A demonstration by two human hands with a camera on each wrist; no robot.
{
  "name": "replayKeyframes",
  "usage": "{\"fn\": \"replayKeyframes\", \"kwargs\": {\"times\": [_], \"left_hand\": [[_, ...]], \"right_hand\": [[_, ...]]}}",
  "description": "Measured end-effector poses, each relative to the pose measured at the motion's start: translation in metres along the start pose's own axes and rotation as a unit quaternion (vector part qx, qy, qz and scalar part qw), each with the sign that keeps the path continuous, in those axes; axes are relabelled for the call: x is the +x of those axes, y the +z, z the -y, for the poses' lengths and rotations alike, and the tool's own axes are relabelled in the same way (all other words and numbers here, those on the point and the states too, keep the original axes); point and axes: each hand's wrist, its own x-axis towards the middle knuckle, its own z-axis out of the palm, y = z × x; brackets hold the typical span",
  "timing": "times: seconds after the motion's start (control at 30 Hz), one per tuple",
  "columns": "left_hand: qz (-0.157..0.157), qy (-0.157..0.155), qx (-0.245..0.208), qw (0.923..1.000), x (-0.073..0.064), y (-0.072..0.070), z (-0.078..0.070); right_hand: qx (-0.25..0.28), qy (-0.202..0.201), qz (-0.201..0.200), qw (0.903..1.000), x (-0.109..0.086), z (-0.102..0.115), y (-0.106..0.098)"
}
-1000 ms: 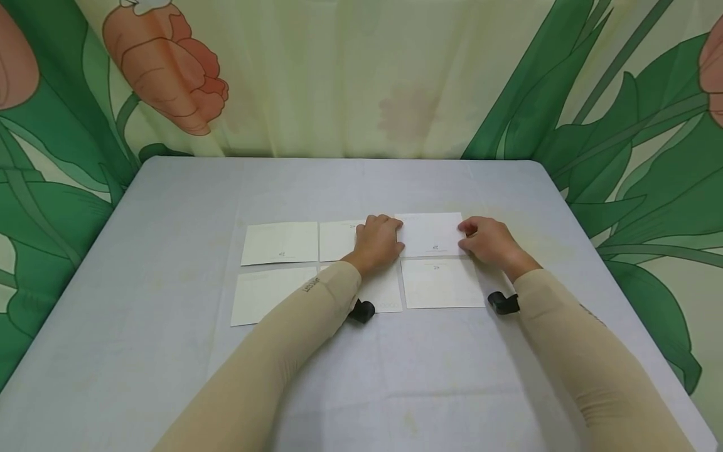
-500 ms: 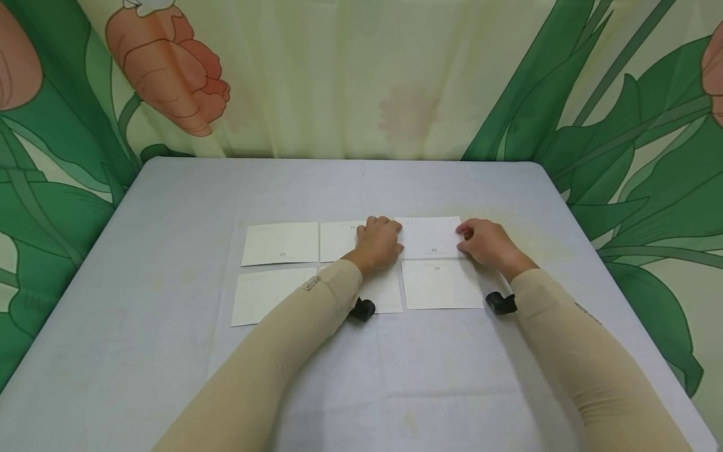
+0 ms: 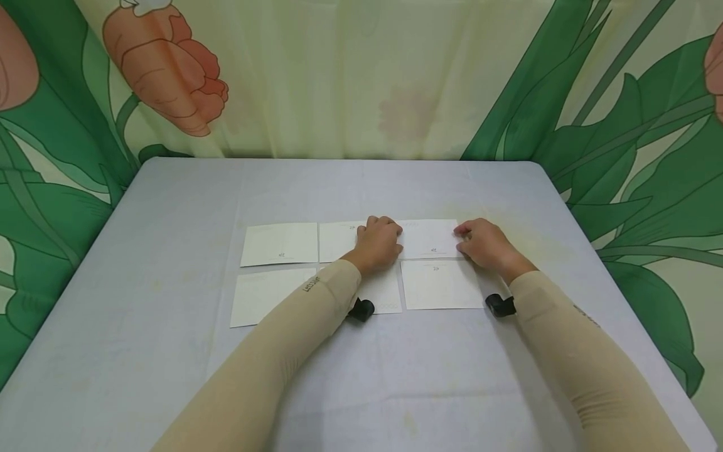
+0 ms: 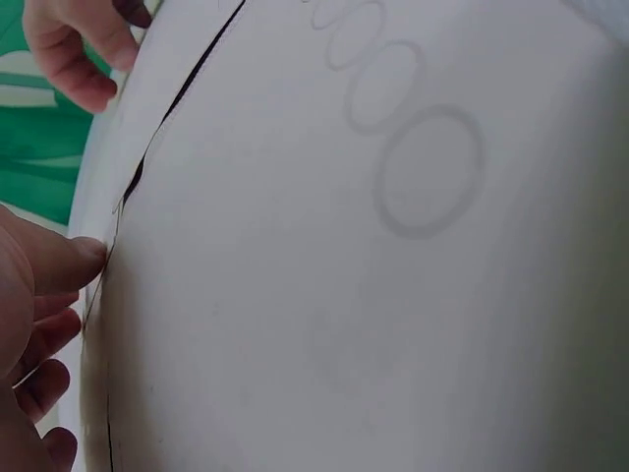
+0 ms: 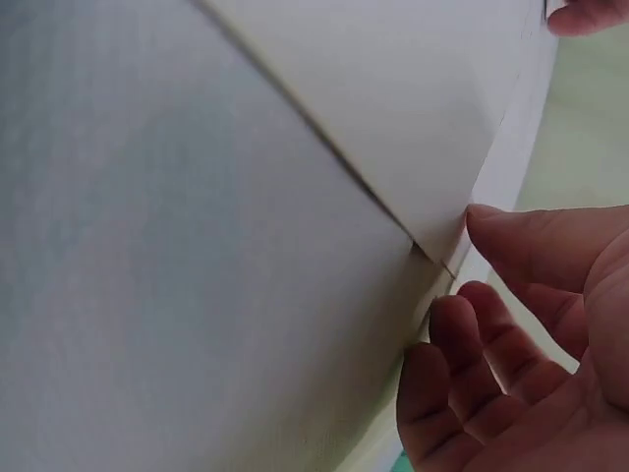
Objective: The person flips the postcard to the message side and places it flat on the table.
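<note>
Six pale cards are lying in two rows of three on the grey desk (image 3: pixel 169 207), and both hands are working at the one in the far row's right end. That far right card (image 3: pixel 430 237) is sitting directly between the hands, its long axis running left to right across the desk, so each hand is meeting one of its short edges.

The left hand (image 3: pixel 377 242) is resting over the seam between that card and the far middle card (image 3: pixel 337 241), knuckles up, fingers curled down onto the paper. In the left wrist view the thumb tip (image 4: pixel 84 258) is pressing right against the card's edge, where a thin dark gap is showing between two sheets. Whether the hand is truly pinching the card or only pushing at it, I cannot tell.

The right hand (image 3: pixel 484 243) is sitting at the card's opposite short edge, equally near, fingertips touching it. From the right wrist camera its thumb (image 5: pixel 536 241) is lying against the corner while the other fingers are hanging loosely curled beneath, gripping nothing (a nudging pose, to my eye, more than a pinch).

Just nearer than that card, the near right card (image 3: pixel 442 285) is lying flat, its far edge almost touching it. Both forearms in beige sleeves are reaching straight forward, wrists low, with a small black camera (image 3: pixel 500 306) strapped under each.
</note>
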Motion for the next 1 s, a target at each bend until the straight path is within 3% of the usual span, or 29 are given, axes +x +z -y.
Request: {"fn": "replayKeyframes", "kwargs": {"times": [0.27,0.73,1.0], "left_hand": [[-0.001,0.005,-0.004,1.0000,-0.0017,-0.0007,0.0006],[0.001,-0.004,-0.013,0.9999,-0.0030,-0.0006,0.0029],[-0.004,0.008,-0.011,0.9999,-0.0031,-0.0010,0.0040]], "right_hand": [[-0.001,0.006,0.001,1.0000,-0.0019,0.0010,0.0002],[-0.019,-0.028,-0.004,0.9994,-0.0034,0.0004,0.0018],[-0.030,-0.032,-0.003,0.9990,-0.0036,0.0005,0.0023]]}}
